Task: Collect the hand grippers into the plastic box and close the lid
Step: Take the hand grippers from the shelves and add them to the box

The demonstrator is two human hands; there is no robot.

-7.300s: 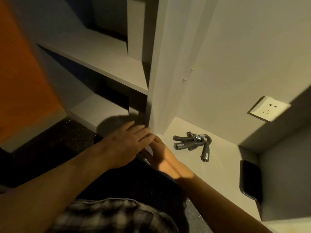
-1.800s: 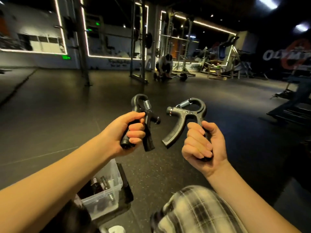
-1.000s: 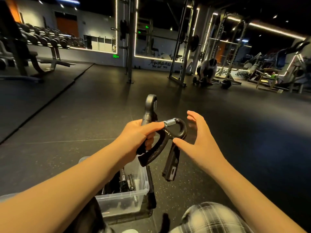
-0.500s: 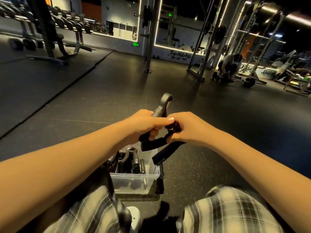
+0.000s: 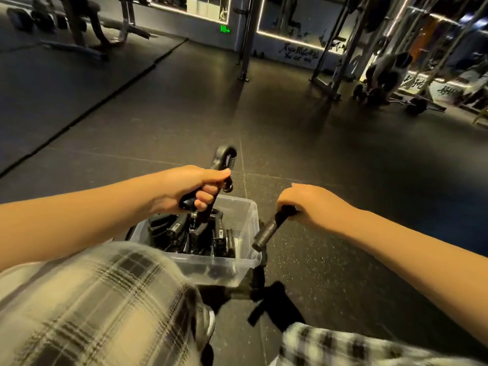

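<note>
A clear plastic box (image 5: 245,223) stands open on the dark gym floor between my knees, with several black hand grippers (image 5: 195,236) lying inside. My left hand (image 5: 190,188) is shut on a black hand gripper (image 5: 224,159) above the box, its spring end pointing up and away. My right hand (image 5: 309,204) is shut on a second hand gripper (image 5: 269,228), whose handle points down toward the box's right rim. A dark flat piece (image 5: 260,278), perhaps the lid, shows under the box's right side.
My knees in plaid trousers (image 5: 100,307) fill the lower frame on both sides of the box. Squat racks (image 5: 332,48), a weight bench (image 5: 87,30) and a crouching person (image 5: 388,72) stand far across the rubber floor.
My hands have drawn apart, each with one hand gripper, and come down over the box. The view has tilted down, so the box now lies directly under my hands.
</note>
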